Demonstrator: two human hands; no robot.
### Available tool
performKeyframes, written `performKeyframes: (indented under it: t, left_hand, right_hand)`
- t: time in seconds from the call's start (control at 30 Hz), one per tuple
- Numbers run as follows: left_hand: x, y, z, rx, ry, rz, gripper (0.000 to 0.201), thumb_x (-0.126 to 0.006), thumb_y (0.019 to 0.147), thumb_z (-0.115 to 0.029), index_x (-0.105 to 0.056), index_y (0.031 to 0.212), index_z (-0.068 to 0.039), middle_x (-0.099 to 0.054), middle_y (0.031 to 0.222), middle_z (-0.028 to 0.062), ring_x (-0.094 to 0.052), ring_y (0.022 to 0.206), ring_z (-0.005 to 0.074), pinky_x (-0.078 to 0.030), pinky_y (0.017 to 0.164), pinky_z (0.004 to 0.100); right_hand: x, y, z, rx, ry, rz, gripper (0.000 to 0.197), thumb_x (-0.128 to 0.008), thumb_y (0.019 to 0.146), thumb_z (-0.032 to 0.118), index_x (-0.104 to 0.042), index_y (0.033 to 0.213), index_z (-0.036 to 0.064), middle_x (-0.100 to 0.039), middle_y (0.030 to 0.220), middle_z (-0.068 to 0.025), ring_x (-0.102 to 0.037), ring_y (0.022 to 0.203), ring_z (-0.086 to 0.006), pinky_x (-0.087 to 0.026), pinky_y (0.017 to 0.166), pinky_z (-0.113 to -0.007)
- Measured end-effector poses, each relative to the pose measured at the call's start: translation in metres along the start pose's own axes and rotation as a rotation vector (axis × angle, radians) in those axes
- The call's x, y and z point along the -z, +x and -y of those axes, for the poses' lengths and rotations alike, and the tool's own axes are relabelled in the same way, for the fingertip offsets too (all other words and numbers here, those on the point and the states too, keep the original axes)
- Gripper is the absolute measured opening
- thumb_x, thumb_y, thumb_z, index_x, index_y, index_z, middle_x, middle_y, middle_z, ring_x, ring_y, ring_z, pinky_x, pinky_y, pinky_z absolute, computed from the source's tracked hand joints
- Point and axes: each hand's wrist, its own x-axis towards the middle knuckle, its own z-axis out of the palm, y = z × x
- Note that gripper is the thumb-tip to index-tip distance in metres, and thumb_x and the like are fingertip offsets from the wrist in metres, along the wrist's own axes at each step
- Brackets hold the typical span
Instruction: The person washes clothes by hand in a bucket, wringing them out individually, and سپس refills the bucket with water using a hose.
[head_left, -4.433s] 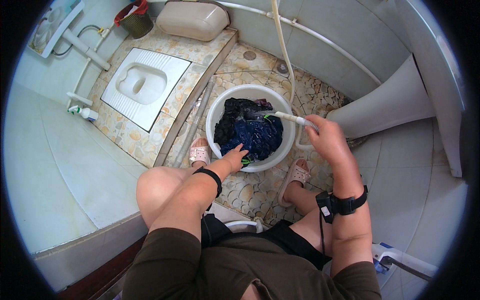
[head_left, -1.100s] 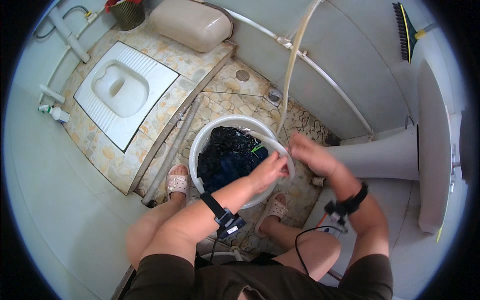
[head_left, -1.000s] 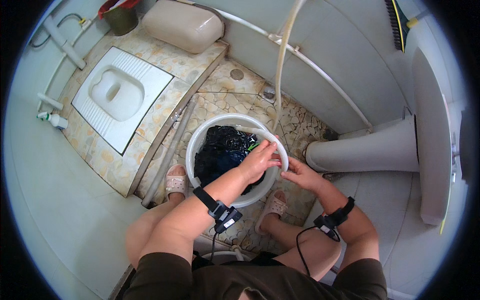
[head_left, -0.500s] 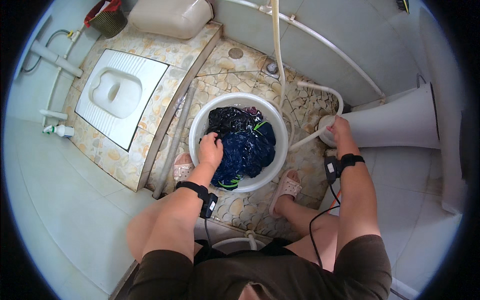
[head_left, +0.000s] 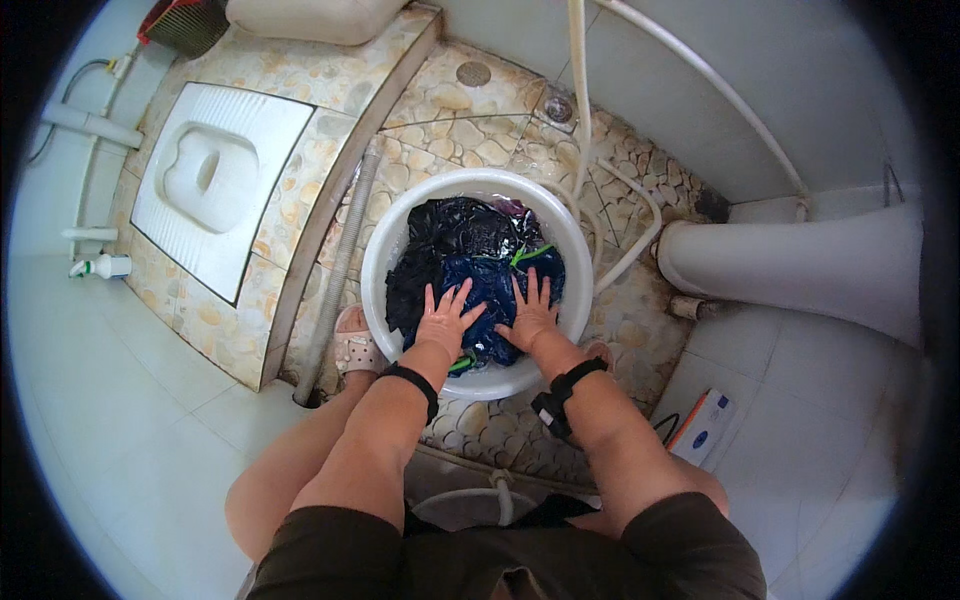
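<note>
Wet dark clothes (head_left: 465, 235), black and navy blue with bright green trim, lie soaking in a round white basin (head_left: 376, 290) on the floor. My left hand (head_left: 447, 318) rests on the navy cloth with its fingers spread. Beside it, my right hand (head_left: 531, 312) lies on the same cloth, fingers spread too. Neither hand grips anything. Some water shows around the clothes, and a purple patch of cloth is at the basin's far edge.
A pale hose (head_left: 632, 255) lies on the pebble-patterned floor to the right, near a white pedestal (head_left: 790, 258). On the left a squat toilet (head_left: 222, 185) is set in a raised step, with a grey corrugated pipe (head_left: 350, 245) along it. A spray bottle (head_left: 105, 266) stands by the left wall.
My right hand has left the hose by the pedestal and come onto the clothes. My left hand has shifted right from the basin's left side onto the navy cloth. The hose has dropped lower.
</note>
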Motion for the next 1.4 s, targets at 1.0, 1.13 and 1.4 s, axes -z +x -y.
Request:
performKeyframes:
  t: [1.0, 1.13, 1.4]
  left_hand:
    - [0.173, -0.152, -0.008, 0.163, -0.907, -0.866, 0.027, -0.059, 0.064, -0.003, -0.057, 0.090, -0.001, -0.060, 0.074, 0.0085, -0.056, 0.068, 0.0174, -0.044, 0.064, 0.0260]
    - [0.125, -0.131, 0.009, 0.277, -1.144, -0.872, 0.022, -0.053, 0.066, 0.000, -0.059, 0.088, -0.001, -0.060, 0.069, 0.0070, -0.055, 0.063, 0.0153, -0.044, 0.061, 0.0255]
    - [0.135, -0.134, -0.017, 0.171, -1.313, -0.801, 0.038, -0.039, 0.063, 0.010, -0.053, 0.098, 0.003, -0.057, 0.085, 0.0111, -0.055, 0.076, 0.0171, -0.042, 0.068, 0.0235]
  right_hand:
    - [0.196, -0.221, 0.030, 0.521, 0.738, -0.668, 0.037, -0.045, 0.080, 0.033, -0.056, 0.089, -0.0014, -0.058, 0.080, -0.0174, -0.054, 0.076, -0.0283, -0.041, 0.071, -0.033]
    - [0.166, -0.193, -0.004, 0.336, 1.026, -0.677, 0.037, -0.045, 0.079, 0.032, -0.055, 0.089, -0.0020, -0.057, 0.080, -0.0199, -0.054, 0.077, -0.0309, -0.041, 0.070, -0.034]
    - [0.155, -0.194, 0.004, 0.408, 0.874, -0.451, 0.060, -0.063, 0.064, 0.041, -0.049, 0.104, -0.0010, -0.054, 0.098, -0.0201, -0.051, 0.093, -0.0277, -0.039, 0.081, -0.032]
